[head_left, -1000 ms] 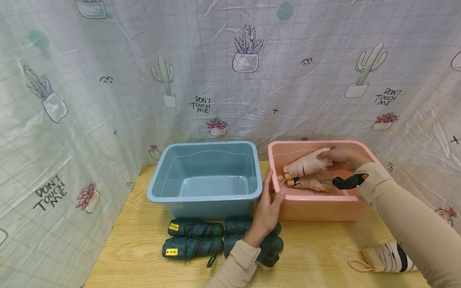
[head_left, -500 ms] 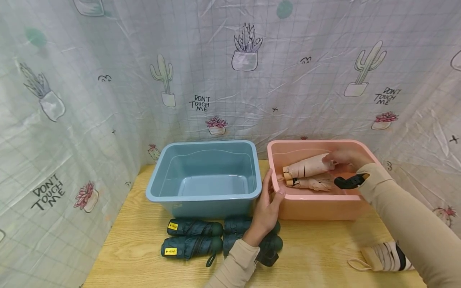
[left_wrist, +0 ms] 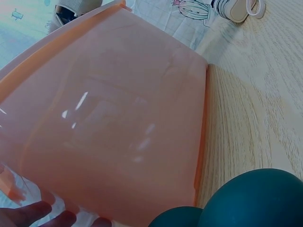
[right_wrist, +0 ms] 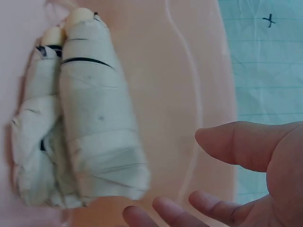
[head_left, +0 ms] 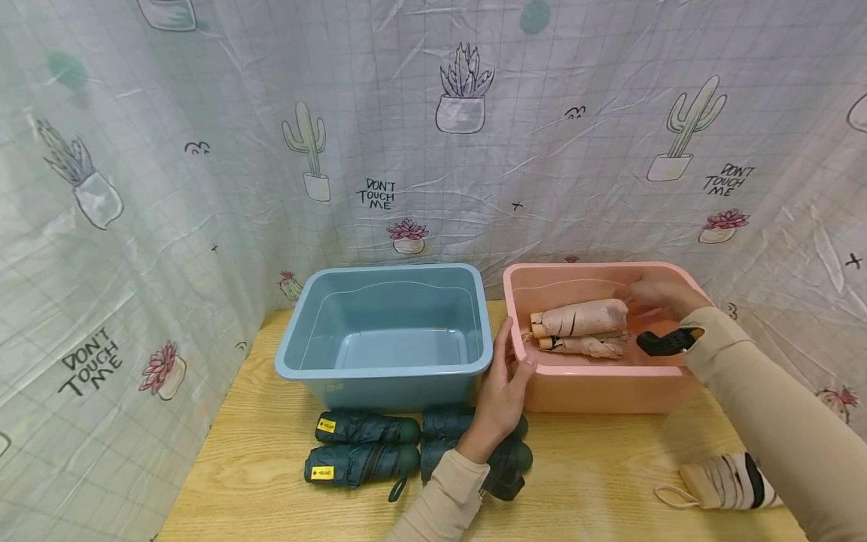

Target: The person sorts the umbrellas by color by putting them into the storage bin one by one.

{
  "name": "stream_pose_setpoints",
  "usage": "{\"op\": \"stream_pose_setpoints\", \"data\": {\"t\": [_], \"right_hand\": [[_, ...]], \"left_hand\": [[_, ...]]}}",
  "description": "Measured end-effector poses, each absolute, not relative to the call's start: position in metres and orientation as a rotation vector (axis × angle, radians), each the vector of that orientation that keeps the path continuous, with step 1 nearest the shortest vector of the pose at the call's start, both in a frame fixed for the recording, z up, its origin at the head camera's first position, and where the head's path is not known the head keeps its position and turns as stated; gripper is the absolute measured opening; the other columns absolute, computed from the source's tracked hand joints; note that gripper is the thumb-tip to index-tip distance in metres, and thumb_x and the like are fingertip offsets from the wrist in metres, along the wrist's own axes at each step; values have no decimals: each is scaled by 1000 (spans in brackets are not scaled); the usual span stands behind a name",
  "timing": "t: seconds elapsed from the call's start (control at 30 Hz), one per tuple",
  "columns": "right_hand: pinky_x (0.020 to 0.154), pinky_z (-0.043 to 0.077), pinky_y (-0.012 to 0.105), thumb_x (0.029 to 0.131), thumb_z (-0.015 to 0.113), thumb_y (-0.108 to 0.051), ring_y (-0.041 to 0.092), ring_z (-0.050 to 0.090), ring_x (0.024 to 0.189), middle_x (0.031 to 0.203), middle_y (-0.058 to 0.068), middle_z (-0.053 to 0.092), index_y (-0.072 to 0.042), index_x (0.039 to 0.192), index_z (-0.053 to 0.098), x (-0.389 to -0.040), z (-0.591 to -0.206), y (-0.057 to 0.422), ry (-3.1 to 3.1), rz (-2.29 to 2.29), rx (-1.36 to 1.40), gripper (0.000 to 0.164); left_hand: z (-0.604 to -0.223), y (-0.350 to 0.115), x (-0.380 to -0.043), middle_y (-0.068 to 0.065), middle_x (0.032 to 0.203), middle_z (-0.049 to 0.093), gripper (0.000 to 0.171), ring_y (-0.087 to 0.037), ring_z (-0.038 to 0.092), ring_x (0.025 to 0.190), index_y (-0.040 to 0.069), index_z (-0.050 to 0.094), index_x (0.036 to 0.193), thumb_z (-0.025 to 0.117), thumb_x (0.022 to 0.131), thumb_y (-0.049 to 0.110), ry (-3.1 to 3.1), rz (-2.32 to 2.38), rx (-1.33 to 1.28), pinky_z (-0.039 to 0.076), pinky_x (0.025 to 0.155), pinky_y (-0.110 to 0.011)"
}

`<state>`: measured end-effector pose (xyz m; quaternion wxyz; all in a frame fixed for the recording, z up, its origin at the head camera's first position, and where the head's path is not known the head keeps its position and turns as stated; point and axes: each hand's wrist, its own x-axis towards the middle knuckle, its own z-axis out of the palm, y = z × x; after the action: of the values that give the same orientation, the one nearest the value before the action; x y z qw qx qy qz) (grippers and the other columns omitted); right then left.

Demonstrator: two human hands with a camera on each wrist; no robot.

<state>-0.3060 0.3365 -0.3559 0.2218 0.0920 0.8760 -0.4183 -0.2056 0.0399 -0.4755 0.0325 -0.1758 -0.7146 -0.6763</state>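
Two beige folded umbrellas [head_left: 585, 318] lie side by side in the pink bin [head_left: 609, 393], handle ends to the left. My right hand [head_left: 657, 293] is inside the bin at its right end, apart from the umbrellas. In the right wrist view its thumb and fingers are spread, and nothing lies between them and the wrapped umbrella [right_wrist: 102, 113]. My left hand [head_left: 497, 399] holds the bin's near left corner, thumb on the front and fingers along the left side. The left wrist view shows its fingertips [left_wrist: 61, 220] at the bin wall [left_wrist: 118, 109].
A blue bin [head_left: 386, 388] stands left of the pink one. Several dark green folded umbrellas [head_left: 362, 465] lie in front, partly under my left forearm. Another beige umbrella [head_left: 728, 483] with a wrist loop lies at the front right, partly behind my right sleeve. A printed curtain [head_left: 582, 188] hangs behind.
My right hand has let go of the upper beige umbrella and moved slightly right. That umbrella has settled lower, beside the other one. The left hand has stayed on the bin corner.
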Motion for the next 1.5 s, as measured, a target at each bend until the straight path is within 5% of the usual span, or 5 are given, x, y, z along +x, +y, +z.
{"op": "stream_pose_setpoints", "data": {"t": [0.4, 0.57, 0.73, 0.9, 1.5], "right_hand": [[100, 53, 57, 107, 51, -37, 22, 67, 98, 134, 35, 50, 11, 145, 28, -283, -317, 332, 2705, -998, 3, 66], [91, 59, 41, 107, 51, -37, 14, 70, 95, 132, 33, 57, 9, 144, 35, -267, -309, 335, 2767, -1026, -85, 61], [77, 56, 19, 109, 49, -32, -4, 67, 87, 111, 0, 73, 4, 139, 43, -244, -307, 347, 2817, -1134, -162, 48], [73, 56, 16, 108, 52, -24, -6, 68, 87, 95, -27, 68, -16, 126, 54, -214, -318, 364, 2841, -1442, -158, 20], [68, 53, 8, 106, 49, -4, -1, 71, 74, 90, -12, 73, -15, 114, 64, -139, -405, 424, 2644, -2435, -93, 20]], "left_hand": [[-475, 40, -206, -2, 160, 42, 67, -19, 51, 140, 38, 19, 163, 51, 104, 33, -2179, -2111, -541, 43, 114, -46], [-476, 40, -207, -4, 159, 43, 67, -21, 51, 140, 36, 18, 163, 52, 105, 32, -2173, -2102, -548, 44, 113, -47], [-477, 41, -207, -5, 160, 42, 67, -22, 51, 141, 36, 18, 163, 52, 104, 35, -2166, -2109, -550, 44, 113, -47], [-476, 41, -205, -3, 159, 43, 68, -18, 51, 140, 38, 19, 163, 52, 104, 32, -2181, -2107, -537, 44, 114, -43], [-475, 40, -208, -1, 160, 42, 67, -18, 50, 141, 38, 18, 163, 51, 105, 38, -2187, -2079, -552, 43, 115, -43]]}}
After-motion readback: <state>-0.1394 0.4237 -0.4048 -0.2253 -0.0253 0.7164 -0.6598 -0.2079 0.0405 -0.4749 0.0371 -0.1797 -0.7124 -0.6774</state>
